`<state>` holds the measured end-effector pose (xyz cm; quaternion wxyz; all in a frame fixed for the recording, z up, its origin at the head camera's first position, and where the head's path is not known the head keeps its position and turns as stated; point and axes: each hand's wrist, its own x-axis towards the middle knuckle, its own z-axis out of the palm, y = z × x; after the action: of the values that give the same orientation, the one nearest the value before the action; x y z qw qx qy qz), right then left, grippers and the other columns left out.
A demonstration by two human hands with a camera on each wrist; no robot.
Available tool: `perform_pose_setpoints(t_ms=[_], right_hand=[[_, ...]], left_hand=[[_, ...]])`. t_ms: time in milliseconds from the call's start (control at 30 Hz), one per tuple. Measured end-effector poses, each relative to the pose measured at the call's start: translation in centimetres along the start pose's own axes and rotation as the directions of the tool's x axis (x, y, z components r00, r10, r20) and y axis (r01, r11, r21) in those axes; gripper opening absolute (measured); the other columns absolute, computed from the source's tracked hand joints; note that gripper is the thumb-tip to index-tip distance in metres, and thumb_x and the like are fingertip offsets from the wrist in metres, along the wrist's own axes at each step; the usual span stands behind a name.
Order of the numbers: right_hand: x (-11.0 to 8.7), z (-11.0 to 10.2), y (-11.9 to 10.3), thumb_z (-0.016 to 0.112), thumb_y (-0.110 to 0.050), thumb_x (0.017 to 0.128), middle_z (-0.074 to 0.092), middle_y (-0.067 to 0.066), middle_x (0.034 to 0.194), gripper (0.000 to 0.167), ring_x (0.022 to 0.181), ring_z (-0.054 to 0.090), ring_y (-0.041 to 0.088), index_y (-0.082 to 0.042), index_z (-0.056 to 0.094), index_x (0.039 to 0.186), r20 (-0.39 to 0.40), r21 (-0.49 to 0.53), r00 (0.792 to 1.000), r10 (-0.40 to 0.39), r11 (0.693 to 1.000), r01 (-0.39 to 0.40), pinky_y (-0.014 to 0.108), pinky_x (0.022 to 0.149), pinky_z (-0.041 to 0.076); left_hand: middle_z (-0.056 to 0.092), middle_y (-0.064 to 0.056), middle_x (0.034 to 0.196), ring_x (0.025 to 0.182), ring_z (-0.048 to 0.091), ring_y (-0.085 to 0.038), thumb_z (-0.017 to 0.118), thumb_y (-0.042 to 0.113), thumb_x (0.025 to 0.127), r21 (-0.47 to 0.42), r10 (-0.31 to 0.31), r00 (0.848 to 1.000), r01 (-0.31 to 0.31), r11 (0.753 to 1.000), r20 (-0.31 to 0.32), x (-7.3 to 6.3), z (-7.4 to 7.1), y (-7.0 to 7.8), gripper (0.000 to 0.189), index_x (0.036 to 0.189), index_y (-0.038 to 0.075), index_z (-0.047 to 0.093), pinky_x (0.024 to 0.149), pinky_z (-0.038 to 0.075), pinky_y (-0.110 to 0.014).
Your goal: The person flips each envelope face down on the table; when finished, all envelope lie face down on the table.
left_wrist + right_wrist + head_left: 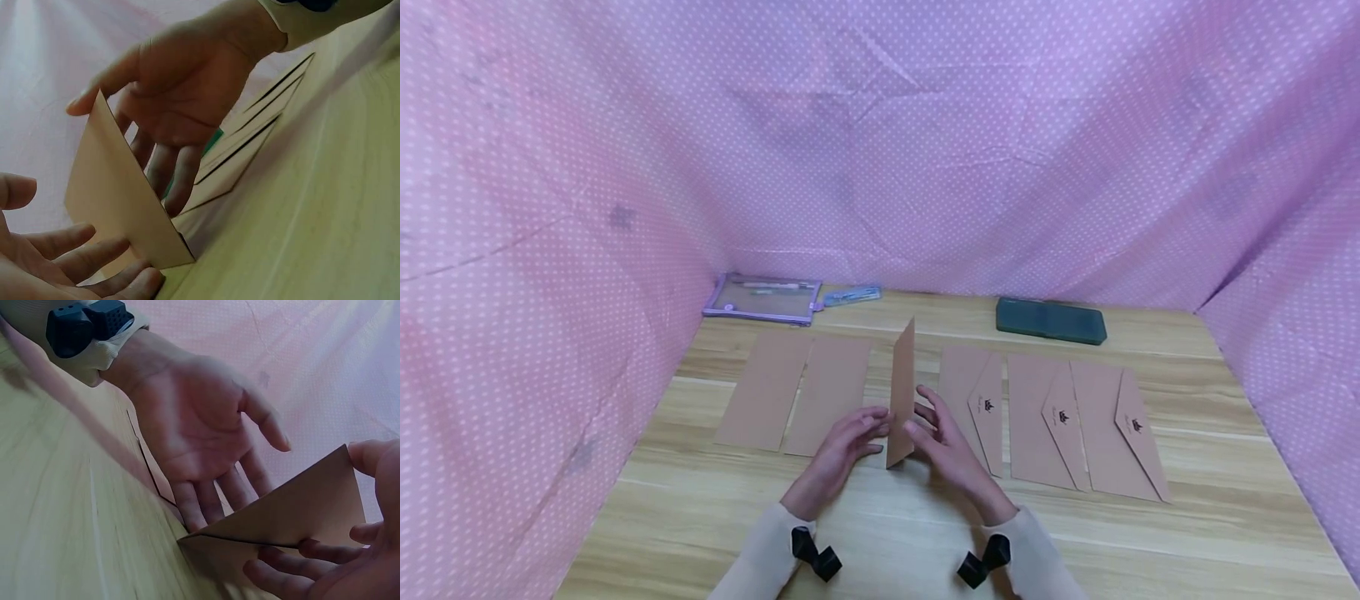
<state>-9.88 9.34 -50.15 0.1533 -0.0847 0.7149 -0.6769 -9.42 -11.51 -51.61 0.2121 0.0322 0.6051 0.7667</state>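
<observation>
A brown kraft envelope (902,400) stands upright on its edge between the two hands. My right hand (946,437) holds it, thumb at the near edge and fingers against the flap side, as the right wrist view shows with the flap line (250,542). On the plain side, my left hand (842,450) has its fingers loosely extended, fingertips right at the paper (125,194). Left of it lie two plain-side-up envelopes (830,392). To the right lie three envelopes (1041,417) with pointed flaps and dark crown prints showing.
Along the back of the wooden table (880,533) lie a purple-edged clear zip pouch (763,300) holding pens, a small blue item (852,296) and a dark green case (1051,321). Pink dotted cloth (880,167) hangs behind and at both sides.
</observation>
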Motion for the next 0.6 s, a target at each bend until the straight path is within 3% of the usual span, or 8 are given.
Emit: perform_pose_setpoints(t_ms=[233, 433, 500, 600], right_hand=[[-0.5, -0.5, 0.0, 0.055, -0.020, 0.102, 0.035, 0.033, 0.156, 0.073, 0.142, 0.041, 0.048, -0.019, 0.011, 0.160, -0.014, -0.005, 1.000, 0.019, 1.000, -0.019, 0.057, 0.110, 0.045], [-0.7, -0.9, 0.1, 0.062, -0.012, 0.097, 0.033, 0.031, 0.158, 0.085, 0.136, 0.047, 0.046, -0.023, 0.006, 0.161, -0.044, -0.029, 0.999, 0.014, 0.999, -0.015, 0.049, 0.103, 0.052], [-0.8, -0.9, 0.3, 0.064, -0.009, 0.094, 0.028, 0.026, 0.162, 0.090, 0.141, 0.042, 0.044, -0.022, 0.007, 0.161, -0.077, -0.070, 0.997, 0.025, 0.997, -0.031, 0.052, 0.110, 0.046], [-0.9, -1.1, 0.5, 0.066, -0.007, 0.088, 0.019, 0.019, 0.167, 0.093, 0.150, 0.027, 0.041, -0.016, 0.011, 0.161, -0.100, -0.126, 0.994, 0.044, 0.990, -0.056, 0.059, 0.121, 0.027]], left_hand=[[0.047, -0.029, 0.149, 0.128, 0.054, -0.026, 0.046, 0.025, 0.103, 0.026, -0.031, 0.999, 0.032, 0.999, -0.024, 0.0, 0.2, -0.3, 0.054, 0.144, -0.010, 0.041, 0.101, 0.049, -0.034], [0.046, -0.032, 0.148, 0.133, 0.050, -0.032, 0.046, 0.022, 0.102, 0.049, -0.042, 0.998, 0.044, 0.998, -0.040, 0.0, 0.5, -0.2, 0.052, 0.141, -0.012, 0.043, 0.102, 0.048, -0.033], [0.046, -0.032, 0.147, 0.133, 0.049, -0.033, 0.046, 0.021, 0.102, 0.057, -0.043, 0.998, 0.046, 0.997, -0.041, 0.0, 0.5, -0.3, 0.051, 0.140, -0.013, 0.044, 0.102, 0.048, -0.033], [0.046, -0.032, 0.146, 0.135, 0.047, -0.035, 0.047, 0.021, 0.102, 0.071, -0.045, 0.998, 0.048, 0.996, -0.041, 0.0, 0.6, -0.4, 0.050, 0.139, -0.014, 0.044, 0.104, 0.047, -0.034]])
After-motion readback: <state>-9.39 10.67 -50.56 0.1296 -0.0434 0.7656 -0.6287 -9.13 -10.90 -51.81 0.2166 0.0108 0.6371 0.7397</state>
